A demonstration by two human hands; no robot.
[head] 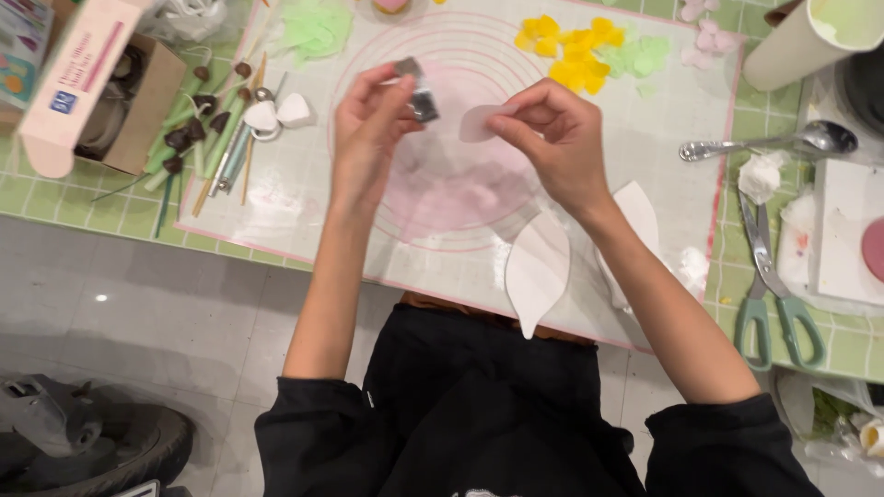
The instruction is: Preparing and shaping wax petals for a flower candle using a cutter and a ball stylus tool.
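My left hand (368, 120) holds a small metal cutter (419, 92) above a rolled-out sheet of pale pink paste (451, 179). My right hand (552, 138) pinches a small pale pink cut-out petal (479, 122) next to the cutter. Both hands hover over a translucent work mat (304, 202) printed with pink circles. Two large white petal-shaped pieces (537, 267) lie near the mat's front edge, one partly under my right forearm.
Yellow petals (566, 51) and green petals (645, 55) sit at the mat's back. Modelling tools and wired brown buds (207, 129) lie left, beside an open cardboard box (101, 87). On the right are a spoon (769, 143), green-handled scissors (773, 285) and a white block (852, 230).
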